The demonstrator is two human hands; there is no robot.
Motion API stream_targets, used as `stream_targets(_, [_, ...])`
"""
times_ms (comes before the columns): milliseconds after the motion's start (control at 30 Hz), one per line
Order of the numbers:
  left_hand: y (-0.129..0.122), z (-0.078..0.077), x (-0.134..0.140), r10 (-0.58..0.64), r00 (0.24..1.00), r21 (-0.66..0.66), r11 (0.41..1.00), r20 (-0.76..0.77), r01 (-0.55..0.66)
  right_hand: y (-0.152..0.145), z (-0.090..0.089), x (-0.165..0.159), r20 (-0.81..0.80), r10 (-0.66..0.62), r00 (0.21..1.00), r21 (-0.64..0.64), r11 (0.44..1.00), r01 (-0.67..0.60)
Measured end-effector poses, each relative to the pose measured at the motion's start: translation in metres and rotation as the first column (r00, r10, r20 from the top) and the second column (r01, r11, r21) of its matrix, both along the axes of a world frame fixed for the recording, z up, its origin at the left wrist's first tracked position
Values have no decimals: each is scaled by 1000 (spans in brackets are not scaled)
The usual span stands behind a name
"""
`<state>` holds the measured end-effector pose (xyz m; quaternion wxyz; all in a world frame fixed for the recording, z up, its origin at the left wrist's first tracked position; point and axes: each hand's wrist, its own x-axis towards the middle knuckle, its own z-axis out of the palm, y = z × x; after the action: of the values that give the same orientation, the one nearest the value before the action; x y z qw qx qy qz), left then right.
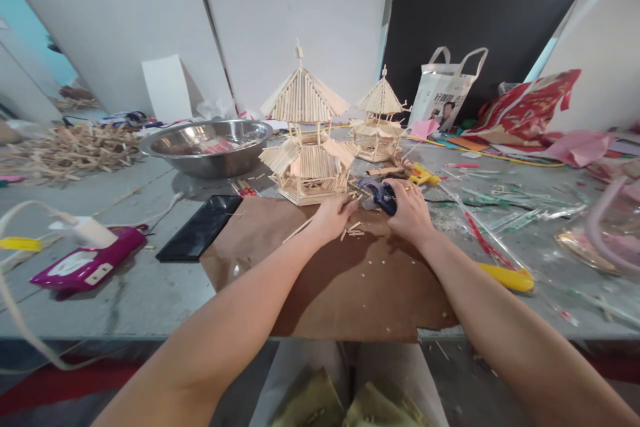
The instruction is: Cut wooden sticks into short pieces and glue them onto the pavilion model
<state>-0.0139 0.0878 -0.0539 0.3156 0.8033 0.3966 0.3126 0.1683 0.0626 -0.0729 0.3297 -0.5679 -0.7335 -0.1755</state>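
Note:
My left hand (335,217) pinches a thin wooden stick, whose end points toward the tool in my other hand. My right hand (411,212) is wrapped around a dark blue hand cutter (383,196), its head turned left toward the left fingertips. Whether the blades touch the stick is too small to tell. Short cut stick pieces (355,229) lie just below on a brown sheet (320,293). Right behind my hands stands a two-roofed pavilion model (305,147) of wooden sticks. A smaller stick pavilion (379,117) stands behind it to the right.
Left are a steel bowl (210,167), a black phone (197,230), a purple power strip (93,265) and a heap of sticks (75,150). Right are a yellow glue gun (424,174), clear glue sticks, a yellow-handled tool (507,277) and a white bag (440,90). The table's front edge is near.

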Motion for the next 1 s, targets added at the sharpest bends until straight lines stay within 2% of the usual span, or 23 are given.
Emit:
stream_targets(167, [-5,1,3,-23,1000,28,999,19,22,-2,1,-4,63,-10,998,-106,994,16])
stream_targets(600, [-6,-2,2,-42,997,172,984,-70,53,-6,4,-10,122,-99,988,-176,977,119])
stream_targets(1000, [-8,-2,3,-43,998,108,993,-52,49,-6,4,-10,139,-73,988,-167,981,96])
